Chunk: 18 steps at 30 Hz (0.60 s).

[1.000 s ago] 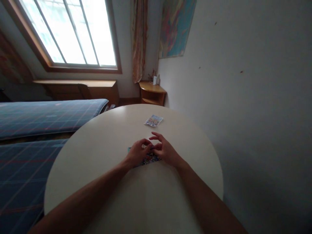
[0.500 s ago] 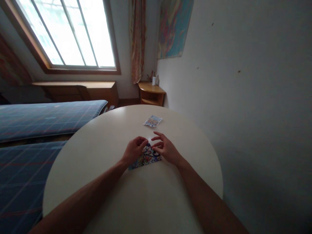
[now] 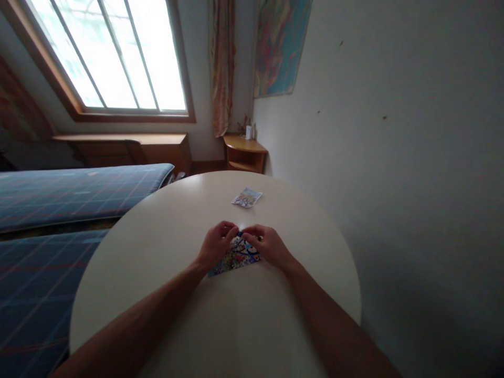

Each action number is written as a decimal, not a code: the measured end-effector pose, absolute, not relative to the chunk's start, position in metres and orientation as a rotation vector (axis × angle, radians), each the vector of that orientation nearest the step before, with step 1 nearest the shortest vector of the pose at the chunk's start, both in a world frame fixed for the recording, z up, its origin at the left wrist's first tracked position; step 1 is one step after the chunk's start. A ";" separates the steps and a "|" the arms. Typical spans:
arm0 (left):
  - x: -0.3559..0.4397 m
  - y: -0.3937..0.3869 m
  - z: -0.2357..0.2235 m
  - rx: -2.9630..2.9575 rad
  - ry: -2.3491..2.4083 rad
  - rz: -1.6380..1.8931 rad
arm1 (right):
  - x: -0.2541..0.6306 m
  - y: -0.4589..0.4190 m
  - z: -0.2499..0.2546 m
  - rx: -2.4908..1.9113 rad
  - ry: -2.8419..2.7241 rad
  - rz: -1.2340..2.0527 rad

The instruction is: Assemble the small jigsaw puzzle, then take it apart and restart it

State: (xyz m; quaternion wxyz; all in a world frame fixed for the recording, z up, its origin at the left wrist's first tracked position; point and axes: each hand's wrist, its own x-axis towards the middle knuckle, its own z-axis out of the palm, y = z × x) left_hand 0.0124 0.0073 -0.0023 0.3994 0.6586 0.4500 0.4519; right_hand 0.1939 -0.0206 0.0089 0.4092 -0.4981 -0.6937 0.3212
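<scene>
A sheet with a busy, many-coloured picture (image 3: 238, 258) lies on the round cream table (image 3: 232, 325), partly covered by my hands. My left hand (image 3: 218, 241) is closed, thumb and fingers pinched at the sheet's far edge. From the other side my right hand (image 3: 268, 244) is closed in a similar pinch, its fingertips close to those of the left. A small dark blue piece (image 3: 240, 233) shows between the two sets of fingertips. Whether it is part of the sheet or separate, I cannot tell.
Beyond my hands lies a smaller picture card (image 3: 247, 197). Blue plaid mattresses (image 3: 79, 191) stand left of the table. A white wall (image 3: 413, 173) runs along the right. A corner shelf (image 3: 244, 144) and a wooden desk (image 3: 161, 138) are at the back.
My right hand has come down and left; its fingers, apart before, are now pinched beside the left fingertips. The left hand and the sheet have hardly moved.
</scene>
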 end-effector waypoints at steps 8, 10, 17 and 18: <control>0.012 0.008 -0.003 1.642 1.099 1.141 | 0.196 -0.017 0.004 -1.150 -1.687 0.925; 0.012 0.008 -0.002 1.616 1.056 1.130 | 0.197 -0.017 0.003 -1.113 -1.659 0.991; 0.007 0.009 -0.001 1.709 1.171 1.113 | 0.201 -0.016 0.007 -1.113 -1.640 0.932; 0.004 0.011 -0.001 1.773 1.232 1.120 | 0.205 -0.014 0.006 -1.176 -1.652 0.841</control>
